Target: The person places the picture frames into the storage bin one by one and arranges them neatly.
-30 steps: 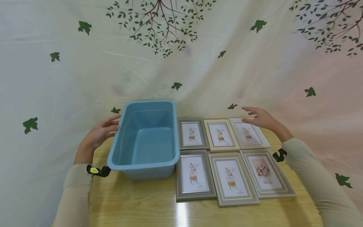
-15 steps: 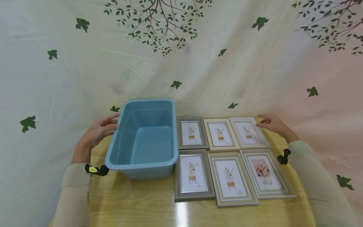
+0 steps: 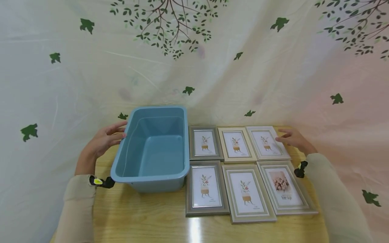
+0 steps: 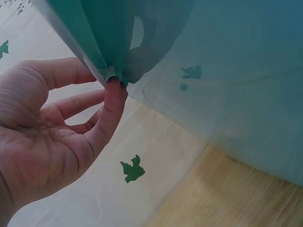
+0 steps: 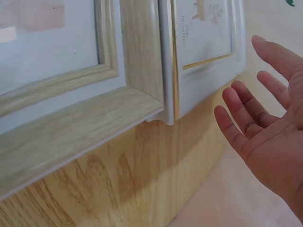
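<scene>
At the left of the table stands a blue plastic basin (image 3: 165, 153) with nothing in it. My left hand (image 3: 104, 140) is at its left rim; close up in the left wrist view, the thumb and fingertips (image 4: 115, 92) pinch the lip. Right of the basin, several picture frames lie face up in two rows. My right hand (image 3: 294, 138) is beside the white picture frame (image 3: 267, 143) at the back right. In the right wrist view, its fingers are loosely spread and apart from that frame, holding nothing. Nearer lies a beige frame with a flower photo (image 3: 285, 187).
A grey frame (image 3: 206, 143) and a cream frame (image 3: 237, 145) fill the back row. In front are a dark grey frame (image 3: 207, 189) and a beige frame (image 3: 247, 194). All lie on a wooden table (image 3: 146, 219), with a leaf-printed cloth (image 3: 152, 77) behind.
My right hand has moved right from above the white frame and come down beside its right edge. The left hand stays at the basin's rim.
</scene>
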### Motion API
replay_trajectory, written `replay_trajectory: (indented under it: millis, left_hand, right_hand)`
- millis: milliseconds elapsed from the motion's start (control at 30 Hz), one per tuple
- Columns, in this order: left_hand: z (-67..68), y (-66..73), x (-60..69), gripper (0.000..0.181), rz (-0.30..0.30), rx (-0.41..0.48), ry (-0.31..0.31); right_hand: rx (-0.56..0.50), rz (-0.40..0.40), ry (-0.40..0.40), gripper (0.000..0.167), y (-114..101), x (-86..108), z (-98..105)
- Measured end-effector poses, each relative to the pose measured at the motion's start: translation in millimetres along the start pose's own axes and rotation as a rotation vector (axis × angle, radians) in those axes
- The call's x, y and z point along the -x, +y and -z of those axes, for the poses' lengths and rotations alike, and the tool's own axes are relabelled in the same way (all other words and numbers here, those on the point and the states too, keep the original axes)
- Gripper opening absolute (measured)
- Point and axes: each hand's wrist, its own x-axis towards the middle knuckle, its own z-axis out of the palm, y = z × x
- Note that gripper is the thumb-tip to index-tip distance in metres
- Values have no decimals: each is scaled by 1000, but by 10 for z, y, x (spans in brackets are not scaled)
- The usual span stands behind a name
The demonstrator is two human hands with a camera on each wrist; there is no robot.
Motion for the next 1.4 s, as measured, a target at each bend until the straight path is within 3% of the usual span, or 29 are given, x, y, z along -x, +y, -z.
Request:
replay_trajectory:
  millis: [533, 1067, 1400]
  left_hand:
    - [4, -19, 1, 71, 11, 32, 4]
    - [12, -12, -28, 71, 11, 44, -4]
    - [12, -28, -22, 71, 23, 37, 9]
  right_hand:
    - [-38, -59, 34, 74, 164, -102, -159]
    - [-41, -72, 79, 68, 101, -71, -194]
    - [-189, -117, 122, 70, 152, -92, -260]
